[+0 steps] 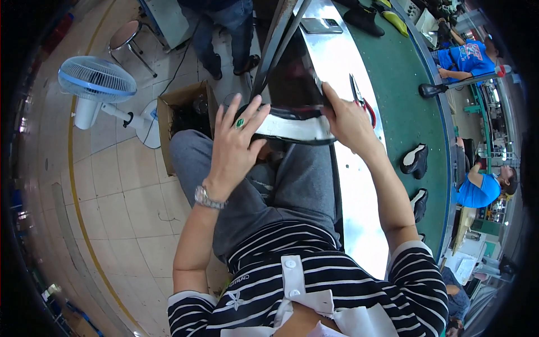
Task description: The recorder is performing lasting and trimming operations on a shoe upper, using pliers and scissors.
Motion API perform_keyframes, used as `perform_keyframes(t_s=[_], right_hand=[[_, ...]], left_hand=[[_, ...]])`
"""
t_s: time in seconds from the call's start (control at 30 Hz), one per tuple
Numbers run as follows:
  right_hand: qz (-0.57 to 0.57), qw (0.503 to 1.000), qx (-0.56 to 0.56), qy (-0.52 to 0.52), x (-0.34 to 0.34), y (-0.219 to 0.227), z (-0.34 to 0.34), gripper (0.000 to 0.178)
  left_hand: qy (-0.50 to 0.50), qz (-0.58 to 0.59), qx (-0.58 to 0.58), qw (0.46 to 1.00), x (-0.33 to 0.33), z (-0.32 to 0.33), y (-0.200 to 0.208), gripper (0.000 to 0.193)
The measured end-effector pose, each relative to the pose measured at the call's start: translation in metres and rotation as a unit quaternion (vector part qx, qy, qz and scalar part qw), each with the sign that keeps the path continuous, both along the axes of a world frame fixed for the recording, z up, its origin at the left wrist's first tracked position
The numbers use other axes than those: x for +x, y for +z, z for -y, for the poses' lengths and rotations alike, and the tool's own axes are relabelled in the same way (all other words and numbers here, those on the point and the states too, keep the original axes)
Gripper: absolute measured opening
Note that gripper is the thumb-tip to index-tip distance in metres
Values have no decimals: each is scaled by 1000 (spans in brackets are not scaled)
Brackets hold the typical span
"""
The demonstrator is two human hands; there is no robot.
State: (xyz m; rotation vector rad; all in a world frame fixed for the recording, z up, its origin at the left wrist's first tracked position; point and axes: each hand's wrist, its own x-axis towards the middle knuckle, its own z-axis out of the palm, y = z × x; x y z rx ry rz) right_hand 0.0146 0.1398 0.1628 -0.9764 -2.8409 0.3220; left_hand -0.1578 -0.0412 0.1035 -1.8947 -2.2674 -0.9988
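A black shoe with a long white underside is held crosswise above my lap. My right hand grips its right end, the thumb pointing up along the edge and the other fingers mostly hidden. At the opposite end, my left hand has its fingers stretched and spread, with the fingertips and thumb beside the shoe's tip. Whether they press on it, I cannot tell. Just beyond the shoe stands a dark glossy panel beside slanted metal bars. Red-handled scissors lie close to my right hand.
A phone lies on the shiny metal ledge. Beyond runs a green conveyor carrying black shoes. An open cardboard box and a fan stand at left. Someone stands ahead; others work at right.
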Motion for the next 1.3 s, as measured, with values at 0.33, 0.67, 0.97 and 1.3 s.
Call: perform_keyframes(t_s=[0.33, 0.67, 0.97, 1.3], right_hand=[[67, 919, -387, 39, 12, 30, 87, 53], [245, 895, -260, 268, -42, 64, 97, 61], [354, 859, -186, 320, -55, 60, 95, 67], [234, 878, -246, 337, -18, 25, 68, 70]], left_hand=[[230, 377, -20, 897, 11, 90, -18, 36], [193, 407, 37, 892, 42, 99, -26, 31], [149, 165, -20, 975, 56, 95, -22, 21], [-15, 949, 92, 301, 36, 56, -52, 67]])
